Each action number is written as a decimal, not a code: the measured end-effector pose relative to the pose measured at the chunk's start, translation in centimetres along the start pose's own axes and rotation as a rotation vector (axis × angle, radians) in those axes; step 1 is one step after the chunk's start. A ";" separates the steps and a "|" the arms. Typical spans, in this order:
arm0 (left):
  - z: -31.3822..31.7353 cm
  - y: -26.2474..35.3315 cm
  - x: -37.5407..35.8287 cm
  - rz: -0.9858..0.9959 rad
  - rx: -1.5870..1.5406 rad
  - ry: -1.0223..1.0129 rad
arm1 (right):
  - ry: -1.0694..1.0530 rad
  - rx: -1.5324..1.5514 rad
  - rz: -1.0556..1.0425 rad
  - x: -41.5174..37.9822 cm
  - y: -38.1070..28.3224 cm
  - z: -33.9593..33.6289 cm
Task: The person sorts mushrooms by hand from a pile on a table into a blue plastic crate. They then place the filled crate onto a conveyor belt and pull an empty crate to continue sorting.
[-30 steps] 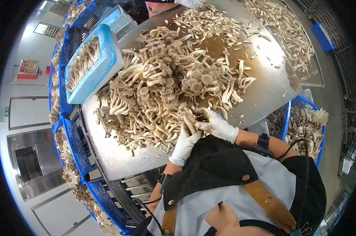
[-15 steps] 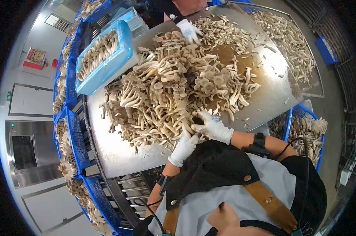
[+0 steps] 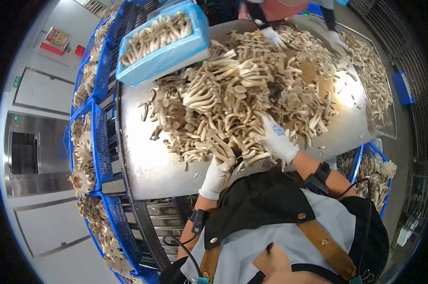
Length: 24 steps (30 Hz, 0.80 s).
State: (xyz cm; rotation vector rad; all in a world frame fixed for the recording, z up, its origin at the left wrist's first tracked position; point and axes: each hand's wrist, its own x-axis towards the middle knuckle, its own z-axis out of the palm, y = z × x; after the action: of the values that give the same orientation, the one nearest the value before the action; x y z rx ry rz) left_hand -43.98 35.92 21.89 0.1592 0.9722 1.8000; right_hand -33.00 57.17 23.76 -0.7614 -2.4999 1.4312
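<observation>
My left hand (image 3: 217, 176), in a white glove, is closed around a few long-stemmed mushrooms (image 3: 219, 148) at the near edge of the pile. A small dark piece (image 3: 237, 153) shows beside its fingers; I cannot make out what it is. My right hand (image 3: 277, 138), also gloved in white, reaches over the pile with thumb and fingers apart, its fingertips touching mushroom stems. The large heap of brown-capped mushrooms (image 3: 240, 90) covers the middle of the metal table (image 3: 145, 177).
A blue-lined crate (image 3: 163, 64) of neatly laid mushrooms sits at the table's far left. Across the table are a co-worker's two gloved hands (image 3: 273, 39). Blue baskets (image 3: 101, 146) of mushrooms line the left; another basket (image 3: 386, 189) stands right. Loose mushrooms (image 3: 367, 71) fill the far-right tray.
My hands, together before, have moved apart: the left draws back with mushrooms, the right shifts right and up over the pile. The view has shifted, and a co-worker's second hand now shows.
</observation>
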 end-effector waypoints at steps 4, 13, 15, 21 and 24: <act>-1.3 2.3 -0.3 0.111 0.401 0.115 | -0.175 0.039 -0.196 0.4 -4.8 4.5; -7.2 5.4 -1.7 0.095 1.148 0.208 | -0.197 0.517 -0.063 2.8 -1.8 22.1; -8.6 5.8 -1.5 0.178 1.182 0.093 | -0.193 0.739 0.095 4.0 -2.6 21.9; -10.0 11.9 -0.5 0.124 1.039 -0.064 | -0.028 1.125 0.578 7.7 -5.9 20.7; -11.9 14.0 0.3 0.127 0.855 0.002 | -0.081 0.976 0.384 9.1 -11.5 15.7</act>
State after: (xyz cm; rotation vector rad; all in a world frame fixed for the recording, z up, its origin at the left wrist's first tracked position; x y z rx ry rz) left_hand -60.42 27.86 23.35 0.7585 1.7104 1.3819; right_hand -50.73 45.06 24.09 -0.9561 -1.3757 2.4944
